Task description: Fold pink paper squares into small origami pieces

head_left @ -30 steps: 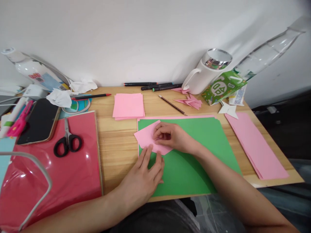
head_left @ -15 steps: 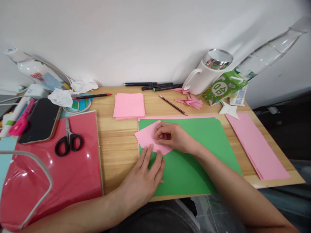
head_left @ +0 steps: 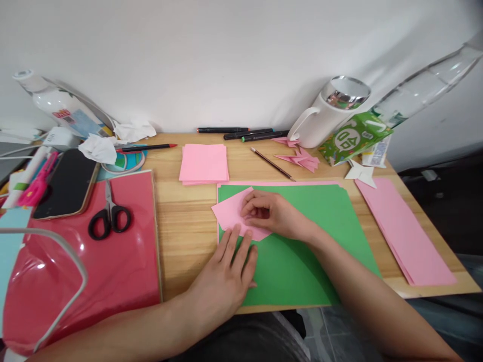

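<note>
A folded piece of pink paper (head_left: pixel 230 211) lies on the left part of a green sheet (head_left: pixel 302 271), with pink sheets showing beneath its edges. My left hand (head_left: pixel 222 271) is laid flat with fingers spread, its fingertips on the near edge of the folded paper. Over the paper's right side, my right hand (head_left: pixel 273 213) has its fingers curled, with thumb and forefinger closed together at the paper. Part of the fold is hidden under these fingers.
Pink squares (head_left: pixel 204 163), a pencil (head_left: pixel 272 163), markers (head_left: pixel 241 133) and pink folded shapes (head_left: pixel 300 160) lie behind. At right are a white cup (head_left: pixel 324 115), green carton (head_left: pixel 352 138) and pink strips (head_left: pixel 407 231). Scissors (head_left: pixel 109 213) rest on a red folder (head_left: pixel 124 266) at left.
The view has shifted slightly, so everything sits a little farther right. Both hands keep nearly the same places on the folded paper.
</note>
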Demonstrator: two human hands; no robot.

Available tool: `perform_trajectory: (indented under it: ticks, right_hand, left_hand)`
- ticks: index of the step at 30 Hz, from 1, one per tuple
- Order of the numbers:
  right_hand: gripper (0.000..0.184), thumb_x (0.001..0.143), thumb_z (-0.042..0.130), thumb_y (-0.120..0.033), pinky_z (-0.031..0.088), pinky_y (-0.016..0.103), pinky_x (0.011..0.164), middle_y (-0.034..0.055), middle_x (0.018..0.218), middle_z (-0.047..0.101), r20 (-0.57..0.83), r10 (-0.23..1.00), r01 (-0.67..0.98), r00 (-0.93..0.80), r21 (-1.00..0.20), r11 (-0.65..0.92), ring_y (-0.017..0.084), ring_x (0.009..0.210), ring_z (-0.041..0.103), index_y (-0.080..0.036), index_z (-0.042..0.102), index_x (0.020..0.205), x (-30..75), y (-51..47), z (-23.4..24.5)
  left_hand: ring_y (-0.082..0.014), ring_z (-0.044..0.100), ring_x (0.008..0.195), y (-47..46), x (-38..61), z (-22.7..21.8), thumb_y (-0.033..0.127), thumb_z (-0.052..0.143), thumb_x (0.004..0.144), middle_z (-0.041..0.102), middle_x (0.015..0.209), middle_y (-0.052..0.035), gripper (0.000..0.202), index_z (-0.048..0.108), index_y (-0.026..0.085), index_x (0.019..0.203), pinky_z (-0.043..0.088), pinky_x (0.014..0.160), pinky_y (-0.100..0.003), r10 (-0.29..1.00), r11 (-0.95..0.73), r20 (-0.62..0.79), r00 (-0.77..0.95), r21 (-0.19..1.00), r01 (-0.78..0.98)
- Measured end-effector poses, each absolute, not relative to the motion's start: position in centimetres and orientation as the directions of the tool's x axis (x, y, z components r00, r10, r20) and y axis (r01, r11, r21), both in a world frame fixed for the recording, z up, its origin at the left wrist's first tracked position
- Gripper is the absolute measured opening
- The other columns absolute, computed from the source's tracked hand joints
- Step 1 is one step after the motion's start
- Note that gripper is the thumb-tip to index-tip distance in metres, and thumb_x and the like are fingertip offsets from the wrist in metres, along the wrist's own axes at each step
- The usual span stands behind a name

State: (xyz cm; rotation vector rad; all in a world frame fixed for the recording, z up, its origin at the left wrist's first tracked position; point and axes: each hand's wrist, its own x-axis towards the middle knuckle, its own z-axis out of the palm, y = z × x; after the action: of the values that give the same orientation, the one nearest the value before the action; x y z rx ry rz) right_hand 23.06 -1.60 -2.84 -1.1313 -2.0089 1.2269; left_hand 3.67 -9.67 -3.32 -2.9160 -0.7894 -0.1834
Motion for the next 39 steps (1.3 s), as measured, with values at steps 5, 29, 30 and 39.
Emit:
perform_trajectory:
  ticks: [5, 29, 30, 39]
  right_hand:
    - [0.004, 0.076, 0.065, -0.012, 0.045, 0.027, 0.068, 0.005, 0.089, 0.061, 0.009, 0.836, 0.367, -0.549, -0.896, 0.251, 0.014, 0.078, 0.056, -0.015, 0.064, 0.08, 23.3, -1.48, -2.68]
    - [0.007, 0.077, 0.065, -0.017, 0.044, 0.026, 0.062, 0.0035, 0.081, 0.059, 0.001, 0.883, 0.402, -0.468, -0.89, 0.215, 0.012, 0.067, 0.053, -0.015, 0.065, 0.07, 22.67, -1.72, -3.0]
    - [0.008, 0.078, 0.065, -0.017, 0.045, 0.026, 0.064, 0.0036, 0.081, 0.059, 0.006, 0.882, 0.405, -0.471, -0.887, 0.222, 0.013, 0.069, 0.054, -0.016, 0.065, 0.069, 22.66, -1.71, -2.99]
    - [0.009, 0.077, 0.065, -0.016, 0.047, 0.028, 0.069, 0.0042, 0.081, 0.06, -0.009, 0.879, 0.41, -0.477, -0.887, 0.214, 0.015, 0.074, 0.058, -0.016, 0.065, 0.068, 22.62, -1.6, -2.88]
  left_hand:
    - [-0.0395, 0.044, 0.126, -9.62, 3.82, -3.47, 0.05, 0.053, 0.086, 0.049, 0.134, -0.0236, 0.056, 0.056, 0.006, 0.12, 0.033, 0.103, -0.051, 0.506, -0.852, 0.141, 0.851, -0.074, 0.519]
    - [-0.0395, 0.045, 0.125, -9.42, 3.57, -3.46, 0.048, 0.05, 0.088, 0.05, 0.133, -0.0239, 0.055, 0.055, 0.004, 0.12, 0.031, 0.104, -0.053, 0.473, -0.869, 0.146, 0.869, -0.083, 0.488]
    - [-0.0393, 0.045, 0.125, -9.45, 3.6, -3.46, 0.049, 0.051, 0.088, 0.05, 0.133, -0.0236, 0.055, 0.055, 0.004, 0.12, 0.03, 0.104, -0.053, 0.474, -0.869, 0.147, 0.868, -0.085, 0.488]
    - [-0.0418, 0.043, 0.126, -9.33, 3.4, -3.39, 0.056, 0.051, 0.085, 0.049, 0.135, -0.0241, 0.065, 0.055, 0.005, 0.124, 0.027, 0.104, -0.055, 0.441, -0.889, 0.101, 0.892, -0.091, 0.45]
